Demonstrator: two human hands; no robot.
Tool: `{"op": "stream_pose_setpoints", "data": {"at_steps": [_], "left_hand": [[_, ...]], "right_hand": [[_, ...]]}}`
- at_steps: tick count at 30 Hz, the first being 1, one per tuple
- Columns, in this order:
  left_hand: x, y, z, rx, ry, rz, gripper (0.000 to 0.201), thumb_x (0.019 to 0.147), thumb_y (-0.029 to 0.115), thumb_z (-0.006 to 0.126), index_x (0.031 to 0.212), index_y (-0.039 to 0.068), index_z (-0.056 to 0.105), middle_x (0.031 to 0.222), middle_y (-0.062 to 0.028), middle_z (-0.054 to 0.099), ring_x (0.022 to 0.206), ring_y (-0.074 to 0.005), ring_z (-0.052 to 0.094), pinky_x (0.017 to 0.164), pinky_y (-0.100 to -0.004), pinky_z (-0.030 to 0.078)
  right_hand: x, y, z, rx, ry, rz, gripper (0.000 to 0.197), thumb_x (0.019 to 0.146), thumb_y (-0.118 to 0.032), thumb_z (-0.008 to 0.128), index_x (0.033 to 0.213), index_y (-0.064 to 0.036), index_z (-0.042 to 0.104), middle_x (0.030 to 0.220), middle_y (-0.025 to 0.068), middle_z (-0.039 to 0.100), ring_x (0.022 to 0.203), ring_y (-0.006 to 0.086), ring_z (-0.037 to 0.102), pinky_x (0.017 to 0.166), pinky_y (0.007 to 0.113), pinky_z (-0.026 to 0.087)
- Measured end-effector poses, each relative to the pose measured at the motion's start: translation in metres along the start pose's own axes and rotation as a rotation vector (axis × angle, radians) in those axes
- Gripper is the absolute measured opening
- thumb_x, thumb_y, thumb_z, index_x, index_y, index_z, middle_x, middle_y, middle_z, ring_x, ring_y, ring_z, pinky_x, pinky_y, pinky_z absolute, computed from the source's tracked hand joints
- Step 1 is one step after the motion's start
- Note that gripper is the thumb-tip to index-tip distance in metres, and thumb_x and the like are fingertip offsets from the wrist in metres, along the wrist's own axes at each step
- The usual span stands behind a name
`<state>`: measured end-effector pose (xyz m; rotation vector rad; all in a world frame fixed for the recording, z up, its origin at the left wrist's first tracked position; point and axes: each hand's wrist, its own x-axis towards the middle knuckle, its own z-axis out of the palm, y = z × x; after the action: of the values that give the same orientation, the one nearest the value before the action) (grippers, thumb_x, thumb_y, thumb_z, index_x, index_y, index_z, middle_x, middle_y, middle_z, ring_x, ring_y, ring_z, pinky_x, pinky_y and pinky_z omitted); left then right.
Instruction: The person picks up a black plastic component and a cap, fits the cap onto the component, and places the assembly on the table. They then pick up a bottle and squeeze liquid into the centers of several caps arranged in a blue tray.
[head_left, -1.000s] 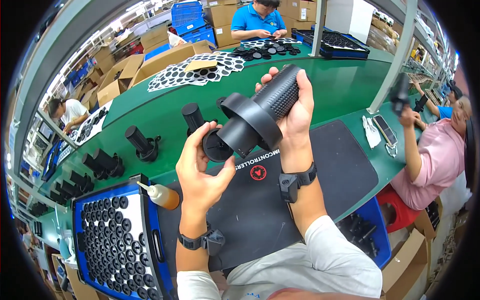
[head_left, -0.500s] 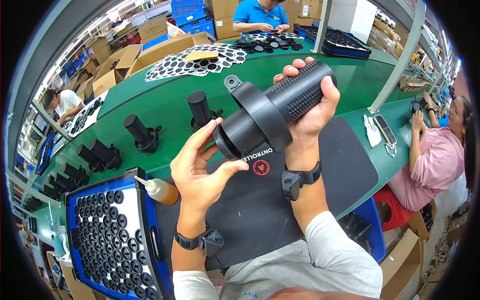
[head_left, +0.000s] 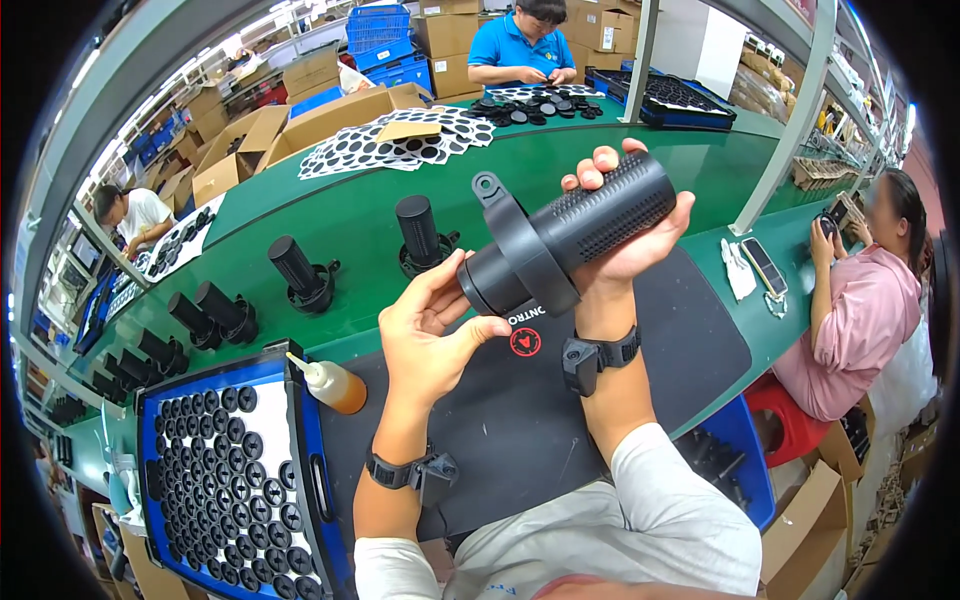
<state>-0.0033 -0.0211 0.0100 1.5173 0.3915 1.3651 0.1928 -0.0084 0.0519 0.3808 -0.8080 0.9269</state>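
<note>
In front of me, above the dark mat (head_left: 665, 335), a black microphone-like cylinder (head_left: 612, 208) with a perforated grille is held tilted, its grille end up to the right. My right hand (head_left: 640, 248) is wrapped round the grille from below and behind. A collar (head_left: 540, 262) with an eyelet lug encircles its middle. My left hand (head_left: 428, 330) is closed at the lower left end, fingers and thumb gripping a round black end cap (head_left: 474, 287). That cap sits against the cylinder's end; my fingers partly cover it.
Left, a blue tray (head_left: 318, 490) holds many black discs (head_left: 215, 480). Beside it is a bottle of amber liquid (head_left: 335, 387). Similar cylinders (head_left: 292, 265) stand along the green bench (head_left: 370, 225). Right are a phone (head_left: 765, 265), a blue bin (head_left: 755, 455) and a seated co-worker (head_left: 850, 310).
The end cap, tilted with a gap before, now lies flush against the cylinder's end. My left hand has moved right and the cylinder has dropped slightly. The view has shifted a little.
</note>
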Motion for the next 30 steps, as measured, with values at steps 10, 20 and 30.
{"op": "stream_pose_setpoints", "data": {"at_steps": [10,20,30], "left_hand": [[0.01,0.027,-0.077,0.317,0.036,-0.31,0.099,0.057,0.006,0.087,0.141,0.001,0.035,0.138,-0.0254,0.042,0.121,-0.0369,0.05,0.084,-0.0387,0.054],[0.005,0.076,-0.115,0.725,0.014,0.139,0.081,0.08,0.057,0.065,0.134,-0.001,0.047,0.127,-0.018,0.056,0.119,-0.0279,0.055,0.091,-0.0344,0.047],[-0.011,0.073,-0.108,0.591,0.057,0.1,0.068,0.081,0.044,0.071,0.128,0.0,0.052,0.124,-0.0149,0.059,0.116,-0.0241,0.056,0.092,-0.0328,0.045]], "right_hand": [[-0.01,0.008,-0.013,-0.426,0.192,0.381,0.046,0.086,-0.039,0.044,0.11,-0.0005,0.051,0.096,0.0165,0.058,0.087,0.0293,0.058,0.083,0.042,0.048],[-0.083,0.039,-0.07,-0.892,-0.097,0.721,0.041,0.078,-0.033,0.043,0.097,0.0023,0.054,0.084,0.0221,0.063,0.072,0.034,0.064,0.069,0.041,0.053],[0.004,0.032,-0.174,-1.157,0.294,0.203,0.035,0.086,-0.026,0.035,0.097,0.0019,0.055,0.085,0.0211,0.063,0.074,0.0317,0.064,0.072,0.042,0.053]]}}
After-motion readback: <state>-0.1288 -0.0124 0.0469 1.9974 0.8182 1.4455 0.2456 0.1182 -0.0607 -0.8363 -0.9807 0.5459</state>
